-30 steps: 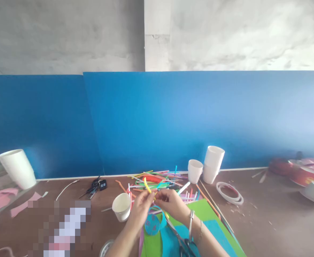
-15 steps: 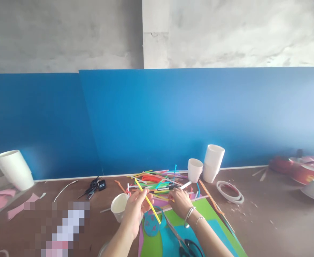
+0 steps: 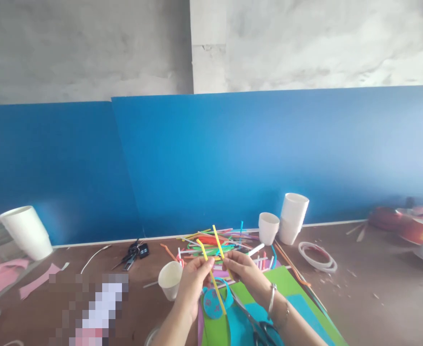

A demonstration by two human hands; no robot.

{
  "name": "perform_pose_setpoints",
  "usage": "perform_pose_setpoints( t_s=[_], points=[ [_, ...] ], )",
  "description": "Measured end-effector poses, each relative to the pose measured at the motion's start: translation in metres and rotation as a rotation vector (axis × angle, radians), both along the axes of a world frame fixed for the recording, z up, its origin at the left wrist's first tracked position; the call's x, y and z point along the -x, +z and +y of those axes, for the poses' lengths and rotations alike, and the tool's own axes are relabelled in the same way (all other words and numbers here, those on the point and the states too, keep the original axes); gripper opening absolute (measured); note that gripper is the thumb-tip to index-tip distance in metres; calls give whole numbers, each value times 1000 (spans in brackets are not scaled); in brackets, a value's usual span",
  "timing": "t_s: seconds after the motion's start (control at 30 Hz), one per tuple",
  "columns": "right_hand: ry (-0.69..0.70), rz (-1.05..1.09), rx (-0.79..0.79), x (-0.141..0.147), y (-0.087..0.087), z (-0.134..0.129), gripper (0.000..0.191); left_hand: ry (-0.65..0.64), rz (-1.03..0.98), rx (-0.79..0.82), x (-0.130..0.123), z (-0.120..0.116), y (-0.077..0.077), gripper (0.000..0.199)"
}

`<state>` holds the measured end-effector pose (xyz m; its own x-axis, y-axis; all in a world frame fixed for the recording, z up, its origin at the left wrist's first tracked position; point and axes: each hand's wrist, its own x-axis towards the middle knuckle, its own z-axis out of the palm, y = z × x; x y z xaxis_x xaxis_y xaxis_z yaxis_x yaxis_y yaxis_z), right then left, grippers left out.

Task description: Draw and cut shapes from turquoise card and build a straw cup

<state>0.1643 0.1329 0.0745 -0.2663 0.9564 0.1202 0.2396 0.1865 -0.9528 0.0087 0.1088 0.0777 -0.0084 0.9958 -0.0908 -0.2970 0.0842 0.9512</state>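
The fingers of the left hand (image 3: 193, 281) are closed in a pinch, thumb against index, on a yellow straw (image 3: 217, 290) with a bent upper end; it slants down over the near left part of the green sheet (image 3: 285, 278). The fingers of the right hand (image 3: 245, 269) pinch a second yellow straw (image 3: 216, 238), raised above the far left edge of the green sheet. The two hands are just beside each other, though whether their fingertips touch is hard to tell. A bracelet (image 3: 271, 300) circles the right wrist.

Below the hands, on the green sheet, lie a blue sheet (image 3: 305, 312), scissors (image 3: 247, 313) and a blue disc (image 3: 212, 305). The disc bears reddish marks, perhaps characters, too small to read.

Beyond the green sheet spreads a pile of coloured straws (image 3: 207, 239). A white cup (image 3: 170, 281) stands to its left, and keys (image 3: 134, 252) lie farther left on the brown surface (image 3: 358, 307). Past its far right side stand another white cup (image 3: 269, 228) and a stack of cups (image 3: 293, 218), all plain on the sides that show. Well to its right, a red bowl (image 3: 420, 230) carries blurred yellow marks.
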Motion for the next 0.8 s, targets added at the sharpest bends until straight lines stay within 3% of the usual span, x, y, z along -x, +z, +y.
perform_pose_setpoints(
  t_s=[0.1, 0.17, 0.43, 0.67, 0.8],
  points=[
    [102, 220, 142, 4, 6, -9, 27, -33, 6, -4, -2, 0, -2, 42],
    [145, 238, 199, 7, 8, -12, 29, -47, -2, -1, -2, 0, -3, 43],
    [186, -34, 185, 9, 4, -12, 26, -19, -69, 30, -2, 1, -9, 42],
    [224, -149, 182, 14, 15, -26, 21, 49, -120, 3, 1, -11, 11, 33],
    [176, -263, 216, 15, 17, -27, 22, 130, -122, 19, 12, -5, 9, 41]
  ],
)
